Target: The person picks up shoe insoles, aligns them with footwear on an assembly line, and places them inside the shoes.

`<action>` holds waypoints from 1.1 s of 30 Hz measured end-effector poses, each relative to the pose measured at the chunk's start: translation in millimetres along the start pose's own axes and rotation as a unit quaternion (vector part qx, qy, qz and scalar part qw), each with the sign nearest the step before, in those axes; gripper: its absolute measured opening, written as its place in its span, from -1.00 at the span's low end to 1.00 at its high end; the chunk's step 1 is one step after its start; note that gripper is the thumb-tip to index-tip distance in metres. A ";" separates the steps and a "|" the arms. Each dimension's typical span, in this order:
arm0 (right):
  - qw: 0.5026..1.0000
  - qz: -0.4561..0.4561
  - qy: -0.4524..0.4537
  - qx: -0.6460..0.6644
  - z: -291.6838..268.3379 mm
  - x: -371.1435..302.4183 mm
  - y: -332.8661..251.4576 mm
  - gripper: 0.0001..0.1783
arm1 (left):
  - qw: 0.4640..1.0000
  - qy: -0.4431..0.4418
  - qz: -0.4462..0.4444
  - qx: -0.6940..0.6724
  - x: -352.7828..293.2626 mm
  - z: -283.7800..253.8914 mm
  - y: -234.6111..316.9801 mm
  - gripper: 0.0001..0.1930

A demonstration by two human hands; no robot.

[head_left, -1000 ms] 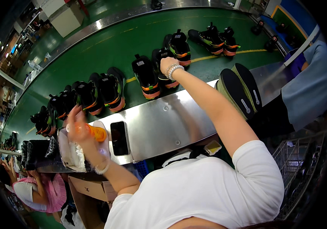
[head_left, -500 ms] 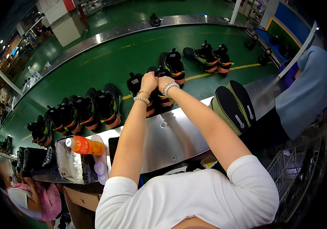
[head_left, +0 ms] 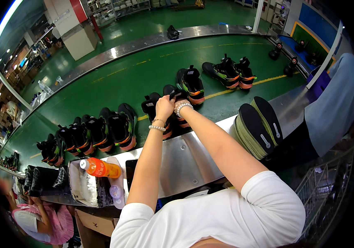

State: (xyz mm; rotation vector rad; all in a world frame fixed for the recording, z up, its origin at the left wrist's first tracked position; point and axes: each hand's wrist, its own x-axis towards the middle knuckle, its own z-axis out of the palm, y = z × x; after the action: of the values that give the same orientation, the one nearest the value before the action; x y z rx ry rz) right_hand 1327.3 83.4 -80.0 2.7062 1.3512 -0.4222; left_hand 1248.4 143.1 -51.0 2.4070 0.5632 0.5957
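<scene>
Nearest, along the steel counter [head_left: 185, 165], a stack of black-topped insoles [head_left: 249, 128] leans by the right arm, presumably to be within quick reach, while an orange bottle [head_left: 109, 169] lies tipped by an open box [head_left: 82, 182] on the left, off the bare middle of the metal. Beyond that edge, the left hand [head_left: 165, 106] and right hand [head_left: 181, 106] meet over one black shoe [head_left: 170, 90], which sits on the green belt [head_left: 135, 78] between two others; their fingers are curled in, but knuckles hide the tips, so I cannot tell whether they grip it. The heel points toward the body (as on its neighbours), which likely keeps the opening handy. A row of shoes [head_left: 121, 124] stands close together to the left; farther off to the right, a separate pair [head_left: 230, 74] rests beside the yellow line [head_left: 268, 79].
</scene>
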 end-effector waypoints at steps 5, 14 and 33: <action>0.970 0.112 0.078 0.201 10.5 9.9 -15.5 -0.63 | 1.000 0.001 0.001 0.021 -7.3 -9.7 -6.9 -0.71; 0.988 -0.010 0.072 0.135 -19.0 -32.2 -19.2 -0.78 | 0.996 0.000 -0.062 0.060 0.4 -17.7 -0.9 -0.70; 0.875 -0.007 0.359 0.325 13.6 -140.0 24.5 -0.71 | 0.881 -0.409 -0.026 0.238 29.6 64.9 -13.8 -0.77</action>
State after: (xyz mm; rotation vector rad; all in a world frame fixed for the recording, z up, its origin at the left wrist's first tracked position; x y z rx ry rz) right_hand 1264.0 -42.0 -54.5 3.6472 1.5881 0.2310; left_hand 1303.3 140.0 -98.5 2.7568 0.4108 -0.6685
